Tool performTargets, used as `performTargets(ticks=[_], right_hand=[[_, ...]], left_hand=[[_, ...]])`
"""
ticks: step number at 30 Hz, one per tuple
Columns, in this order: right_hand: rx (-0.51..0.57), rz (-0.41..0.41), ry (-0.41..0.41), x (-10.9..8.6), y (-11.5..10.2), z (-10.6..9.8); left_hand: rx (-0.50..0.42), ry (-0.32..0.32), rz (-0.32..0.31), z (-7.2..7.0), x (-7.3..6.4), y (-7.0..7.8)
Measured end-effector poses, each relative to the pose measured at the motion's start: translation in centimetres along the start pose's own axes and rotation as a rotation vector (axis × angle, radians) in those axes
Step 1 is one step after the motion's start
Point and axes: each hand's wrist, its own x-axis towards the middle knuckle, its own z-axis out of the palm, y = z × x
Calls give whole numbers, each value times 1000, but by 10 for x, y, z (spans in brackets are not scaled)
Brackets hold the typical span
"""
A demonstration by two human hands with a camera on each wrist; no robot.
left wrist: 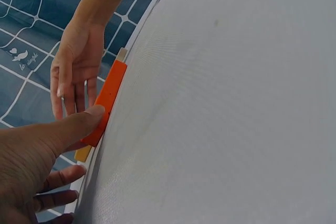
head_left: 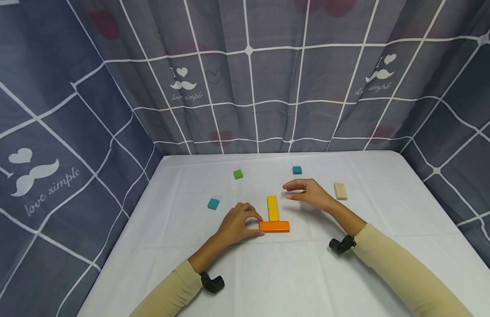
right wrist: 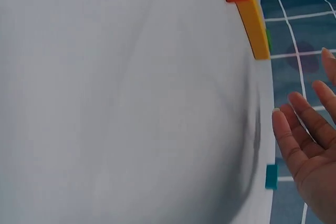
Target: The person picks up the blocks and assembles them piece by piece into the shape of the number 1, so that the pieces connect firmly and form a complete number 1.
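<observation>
An orange block (head_left: 274, 226) lies crosswise on the white table, its left end pinched between the thumb and index finger of my left hand (head_left: 238, 223). In the left wrist view, the thumb presses on the orange block (left wrist: 108, 100) while the other fingers spread loosely. A yellow block (head_left: 272, 208) extends away from the middle of the orange one, forming a T in the head view. To the right of the yellow block, my right hand (head_left: 311, 193) hovers with relaxed fingers, holding nothing. The right wrist view shows this hand (right wrist: 315, 145) apart from the yellow block (right wrist: 254, 27).
Farther back lie a green block (head_left: 238, 174) and a teal block (head_left: 297, 170). Another teal block (head_left: 213, 204) is left of the yellow one, and a beige wooden block (head_left: 340, 191) lies beyond the right wrist. A grey checked curtain (head_left: 229, 88) borders the table.
</observation>
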Motion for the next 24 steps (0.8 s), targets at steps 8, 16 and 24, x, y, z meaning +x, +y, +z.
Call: performTargets(ticks=[8,16,24], right_hand=[[14,40,78,-18,3,-37],[-35,62,154,-42,18,-74],[-61,112,225,-65,32,-95]], left_hand=[[-6,7,9,0,-1,-2],[-11,5,19,0,-2,-1],[-9,6,18,-1,-2,-1]])
